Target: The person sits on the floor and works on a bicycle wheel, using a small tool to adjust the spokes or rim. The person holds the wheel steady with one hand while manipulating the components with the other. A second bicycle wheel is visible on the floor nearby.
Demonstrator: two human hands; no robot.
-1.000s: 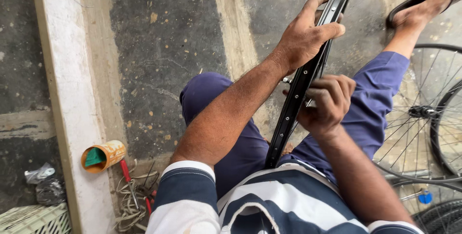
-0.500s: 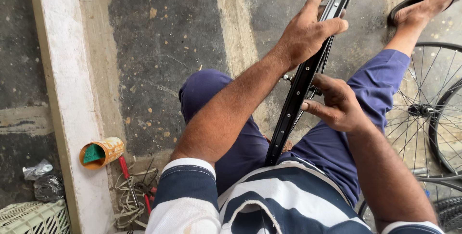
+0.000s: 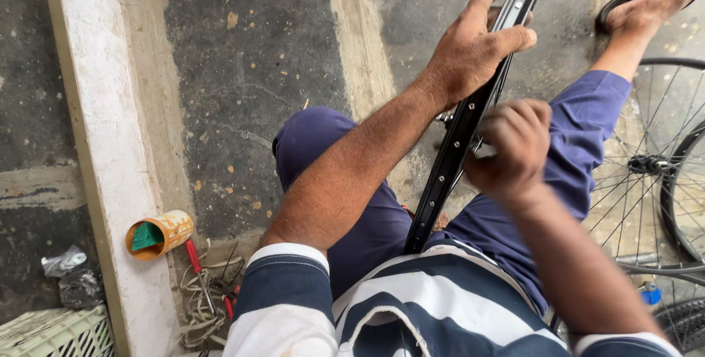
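Now my right hand [image 3: 514, 148] is back against the black wheel rim [image 3: 470, 118], fingers curled into a loose fist at its edge; half a second ago it hung open just off it. Can't tell if it pinches a spoke nipple. Left hand [image 3: 474, 48] stays clamped over the rim's upper part, thumb across. Rim stands tilted between my knees, lower end at my lap.

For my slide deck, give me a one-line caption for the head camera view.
Seated person's left hand grips a black bicycle rim, right hand at its side.
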